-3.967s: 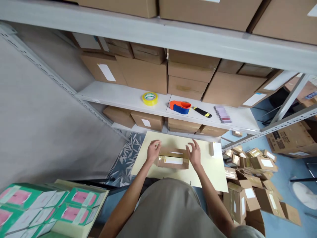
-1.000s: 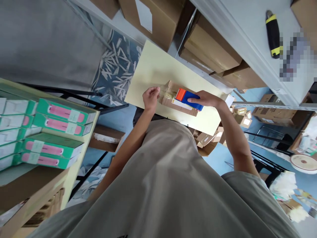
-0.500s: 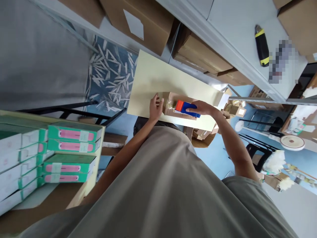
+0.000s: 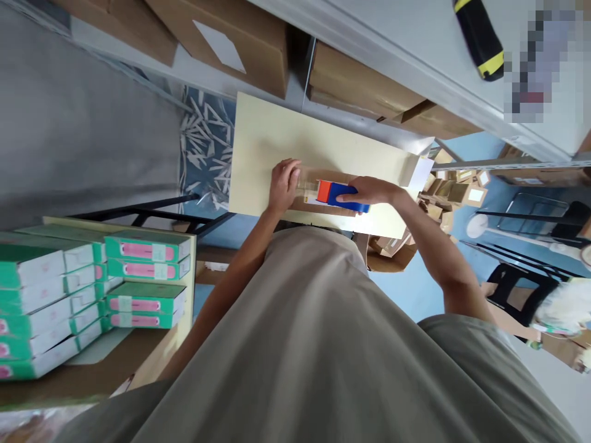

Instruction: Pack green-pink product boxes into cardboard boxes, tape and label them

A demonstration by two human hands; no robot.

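- Blue and orange is the tape dispenser (image 4: 344,195), and the right hand (image 4: 367,189) is grasping it, with the fingers bent around its blue body, near the middle of the frame.
- The left hand (image 4: 284,184) is at the left end of the brown carton (image 4: 316,208), its fingers curved together; whether they grip the cardboard or only rest upon it, I cannot tell.
- This carton lies under the dispenser, in the middle of the frame, and it carries a white label (image 4: 310,200), partly covered.
- It lies on a pale yellow tabletop (image 4: 253,141), which has at its right end a small white box (image 4: 419,171).
- Below the hands, the person's grey shirt (image 4: 314,320) fills the lower centre.
- At the left, green and pink boxes (image 4: 145,277) stand in stacks; above them, white strips (image 4: 203,147) are scattered.
- At the upper right, a black and yellow cutter (image 4: 480,40) lies on a white shelf (image 4: 406,24).
- At the right, small cartons (image 4: 457,192) are heaped.
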